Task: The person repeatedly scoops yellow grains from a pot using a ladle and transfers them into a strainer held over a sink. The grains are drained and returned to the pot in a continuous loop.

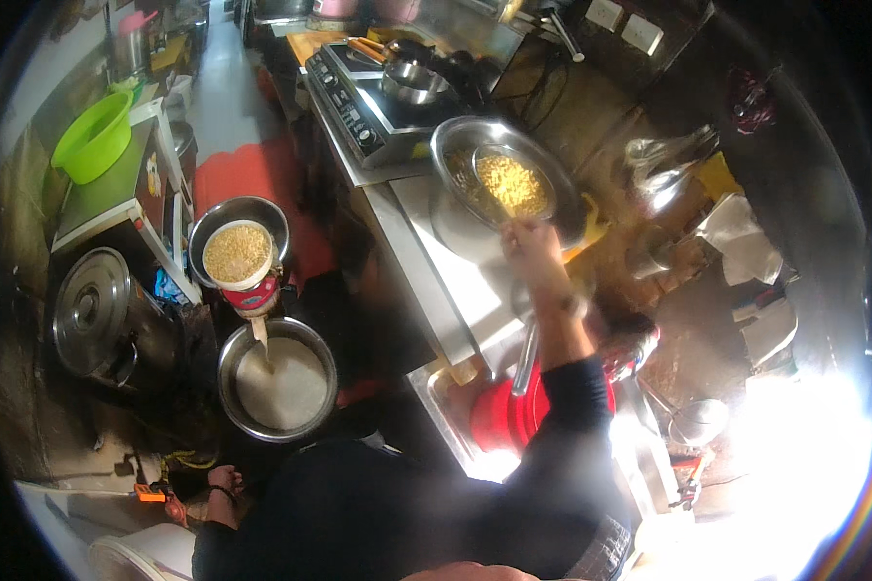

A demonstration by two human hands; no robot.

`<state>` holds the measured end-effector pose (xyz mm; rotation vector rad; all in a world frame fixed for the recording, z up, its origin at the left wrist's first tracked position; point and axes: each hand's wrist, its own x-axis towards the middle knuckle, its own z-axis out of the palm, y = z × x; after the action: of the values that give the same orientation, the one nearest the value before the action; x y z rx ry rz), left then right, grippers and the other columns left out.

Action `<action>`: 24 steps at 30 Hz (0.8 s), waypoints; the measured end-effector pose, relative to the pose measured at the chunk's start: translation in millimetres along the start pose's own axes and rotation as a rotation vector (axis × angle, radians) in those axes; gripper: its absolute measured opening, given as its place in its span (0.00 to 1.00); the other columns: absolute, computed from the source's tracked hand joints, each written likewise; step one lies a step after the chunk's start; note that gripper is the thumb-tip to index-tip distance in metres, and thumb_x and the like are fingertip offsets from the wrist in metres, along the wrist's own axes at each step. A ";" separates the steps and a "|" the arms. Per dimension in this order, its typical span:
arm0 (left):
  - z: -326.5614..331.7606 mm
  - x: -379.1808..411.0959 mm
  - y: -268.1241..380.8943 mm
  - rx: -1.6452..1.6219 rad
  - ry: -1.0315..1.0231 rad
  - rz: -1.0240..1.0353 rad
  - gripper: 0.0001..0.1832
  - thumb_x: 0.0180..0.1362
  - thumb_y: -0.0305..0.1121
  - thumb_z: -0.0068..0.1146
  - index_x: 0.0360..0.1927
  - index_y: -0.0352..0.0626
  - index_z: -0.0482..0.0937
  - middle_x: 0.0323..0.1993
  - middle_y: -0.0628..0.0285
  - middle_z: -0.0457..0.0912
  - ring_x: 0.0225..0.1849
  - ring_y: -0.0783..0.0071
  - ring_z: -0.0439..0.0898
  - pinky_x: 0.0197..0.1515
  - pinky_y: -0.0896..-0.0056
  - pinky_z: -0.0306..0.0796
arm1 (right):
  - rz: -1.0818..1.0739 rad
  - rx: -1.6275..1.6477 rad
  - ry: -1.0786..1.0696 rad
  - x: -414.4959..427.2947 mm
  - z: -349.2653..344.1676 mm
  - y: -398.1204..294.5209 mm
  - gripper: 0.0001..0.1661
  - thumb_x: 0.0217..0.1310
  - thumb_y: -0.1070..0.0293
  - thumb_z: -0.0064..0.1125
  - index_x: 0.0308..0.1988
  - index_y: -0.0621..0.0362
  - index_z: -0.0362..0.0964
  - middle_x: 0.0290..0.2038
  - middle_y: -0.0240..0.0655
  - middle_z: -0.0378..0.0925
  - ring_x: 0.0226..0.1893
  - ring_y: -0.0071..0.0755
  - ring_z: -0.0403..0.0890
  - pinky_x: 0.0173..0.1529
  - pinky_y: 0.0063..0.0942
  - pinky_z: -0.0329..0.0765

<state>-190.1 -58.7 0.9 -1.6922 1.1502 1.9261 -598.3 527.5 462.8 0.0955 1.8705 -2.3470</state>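
My right hand (534,245) grips the near edge of a round metal bowl or scoop (551,196) filled with yellow beans (512,181). It sits within the mouth of a large steel pot (447,138) on the counter; the hand hides part of its rim. Low on the left, my left hand (224,477) hangs with its fingers curled, away from the pots; whether it holds something is unclear. Before me, pale beans (237,252) fill the white hopper (271,256) of a red grinder (252,296). Its spout (259,332) reaches over a steel pot (227,398) containing whitish liquid.
An induction cooker (363,116) with a small saucepan (412,83) stands beyond the steel pot. A red bucket (498,417) is in the sink (436,392) under my right arm. On the left are a lidded stockpot (91,305) and a green basin (91,141) on a cabinet.
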 end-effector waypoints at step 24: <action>-0.6 -20.7 -33.6 0.110 0.067 0.025 0.06 0.51 0.29 0.49 0.34 0.44 0.75 0.26 0.59 0.73 0.26 0.65 0.72 0.25 0.66 0.67 | 0.120 0.615 0.013 -25.0 -8.8 47.8 0.12 0.60 0.70 0.37 0.39 0.68 0.61 0.32 0.39 0.70 0.23 0.29 0.72 0.26 0.26 0.75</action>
<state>-161.1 -33.1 8.5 -1.7032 1.2835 1.7975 -566.8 527.4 418.2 0.2754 1.0465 -2.7384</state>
